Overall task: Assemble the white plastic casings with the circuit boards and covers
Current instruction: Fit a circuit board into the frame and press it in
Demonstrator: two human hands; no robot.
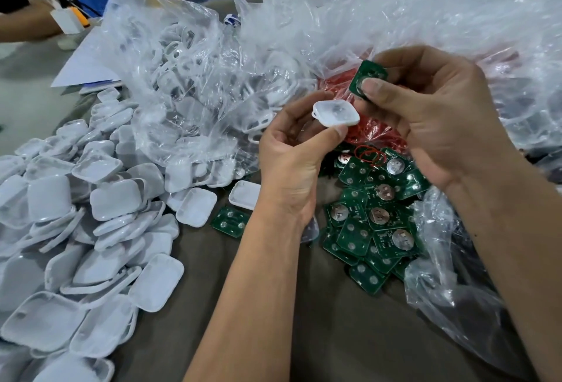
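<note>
My left hand [292, 156] pinches a white plastic casing [336, 113] between thumb and fingers, hollow side up, above the table. Just to its upper right, my right hand [431, 113] pinches a green circuit board [366, 78], with the thumb pressed on the board's face. Casing and board are a short gap apart. Below both hands lies a heap of green circuit boards [377, 217] with round metal contacts. A big pile of white covers [91, 229] fills the left of the table.
A clear plastic bag [188, 77] holding more white casings stands behind the pile. Crumpled clear plastic [425, 10] covers the back right, with red rubber bands [369, 155] under it. Another person's arm [27, 22] and a white charger [65, 21] sit at far left.
</note>
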